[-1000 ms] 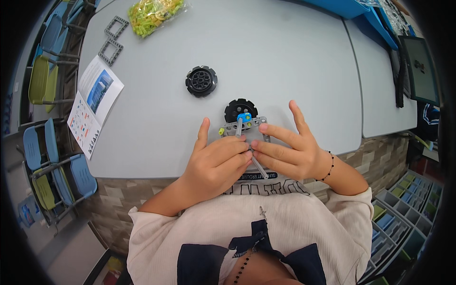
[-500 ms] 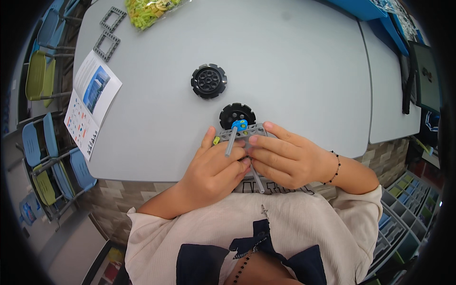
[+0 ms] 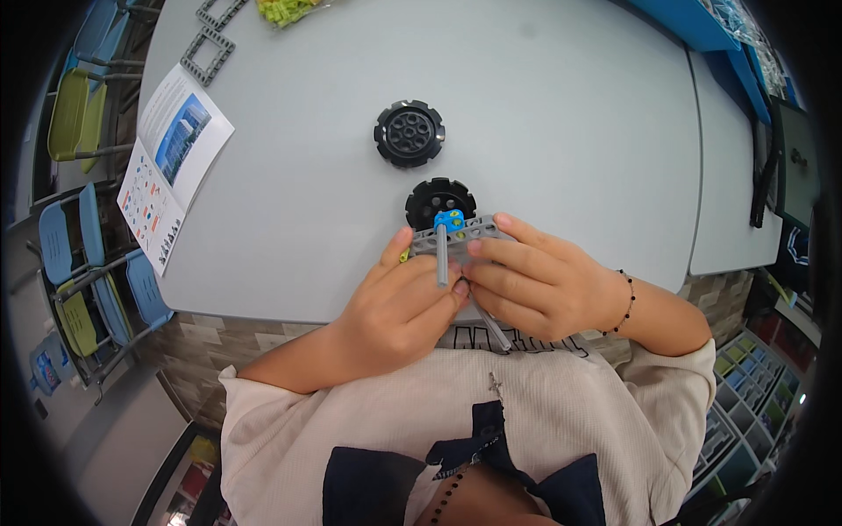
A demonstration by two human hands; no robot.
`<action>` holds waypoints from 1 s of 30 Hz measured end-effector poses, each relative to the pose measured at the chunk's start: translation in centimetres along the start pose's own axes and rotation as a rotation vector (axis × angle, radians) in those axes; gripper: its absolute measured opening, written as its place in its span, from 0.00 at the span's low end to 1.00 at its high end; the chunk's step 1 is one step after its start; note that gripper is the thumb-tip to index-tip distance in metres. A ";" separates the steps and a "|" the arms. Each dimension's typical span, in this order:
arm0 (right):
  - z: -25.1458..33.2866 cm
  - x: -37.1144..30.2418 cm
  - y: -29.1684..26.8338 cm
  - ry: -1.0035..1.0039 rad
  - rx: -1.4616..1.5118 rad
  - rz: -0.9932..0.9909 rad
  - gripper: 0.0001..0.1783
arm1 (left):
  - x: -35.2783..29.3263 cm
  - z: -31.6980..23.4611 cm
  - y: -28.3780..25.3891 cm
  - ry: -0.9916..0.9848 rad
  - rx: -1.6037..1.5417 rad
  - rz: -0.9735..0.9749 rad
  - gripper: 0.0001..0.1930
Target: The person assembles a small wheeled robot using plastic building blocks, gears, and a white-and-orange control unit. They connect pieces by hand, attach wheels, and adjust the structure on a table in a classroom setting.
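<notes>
Close to my body, both hands hold a grey toy-brick frame [image 3: 481,231] with holes along its edge. My left hand [image 3: 395,302] is closed on its left side, and my right hand [image 3: 545,285] grips the right side from above. A blue connector [image 3: 450,220] sits on the frame with a grey axle [image 3: 441,259] sticking out of it. Another grey axle [image 3: 493,330] points down toward my shirt below the fingers. A lime piece [image 3: 404,255] peeks out by my left index finger. The fingertips meet over a small dark part, mostly hidden. Just beyond the frame is a black toothed wheel [image 3: 438,195].
A second black wheel [image 3: 410,134] lies farther out on the pale table [image 3: 570,131]. At the left are an open instruction booklet [image 3: 180,158] and grey square frames [image 3: 208,55]. A bag of lime pieces [image 3: 286,10] and a blue bin [image 3: 688,24] stand at the far side.
The whole view has shifted a little, so the bag shows less. The grey frame has turned slightly in my hands, and its upper axle now points more straight toward me.
</notes>
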State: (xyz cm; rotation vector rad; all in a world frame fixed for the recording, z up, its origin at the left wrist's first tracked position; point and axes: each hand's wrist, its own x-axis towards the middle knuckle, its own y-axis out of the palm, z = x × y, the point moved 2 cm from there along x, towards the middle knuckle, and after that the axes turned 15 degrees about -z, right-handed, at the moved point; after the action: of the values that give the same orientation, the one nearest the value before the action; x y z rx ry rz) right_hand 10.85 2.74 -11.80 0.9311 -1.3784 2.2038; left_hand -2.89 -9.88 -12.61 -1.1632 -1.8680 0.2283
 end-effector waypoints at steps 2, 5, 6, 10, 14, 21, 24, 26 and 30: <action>0.0 -0.1 0.1 -0.004 -0.006 -0.005 0.06 | 0.1 0.0 0.1 0.020 0.025 -0.005 0.05; 0.0 -0.2 0.3 -0.008 -0.011 -0.014 0.07 | 0.3 -0.1 0.1 0.062 0.057 -0.012 0.06; 0.0 -0.2 0.3 -0.005 -0.013 -0.011 0.07 | 0.3 -0.1 0.1 0.073 0.064 -0.013 0.06; 0.0 -0.2 0.3 -0.011 -0.027 -0.015 0.07 | 0.2 -0.2 0.3 0.097 0.091 -0.029 0.06; 0.0 0.0 0.0 0.036 -0.017 -0.031 0.08 | -0.3 0.1 0.1 0.058 0.088 0.012 0.05; 1.3 1.0 -0.9 0.285 0.290 -0.150 0.10 | 0.0 -1.2 -0.8 0.220 0.132 -0.026 0.12; 2.0 1.6 -1.8 0.388 0.437 -0.207 0.10 | 0.8 -2.2 -1.9 0.284 0.136 -0.071 0.11; 2.4 2.1 -2.6 0.514 0.498 -0.282 0.11 | 1.5 -2.7 -3.0 0.258 0.043 -0.014 0.12; 3.3 3.2 -5.0 0.366 0.163 -0.384 0.14 | 3.5 -3.0 -4.8 0.243 -0.080 0.148 0.13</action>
State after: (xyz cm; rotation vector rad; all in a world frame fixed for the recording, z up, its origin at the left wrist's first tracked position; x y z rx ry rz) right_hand 12.73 1.95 -5.35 0.7238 -0.7903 2.0748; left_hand -4.19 -10.55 -6.15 -1.3240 -1.5937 0.0896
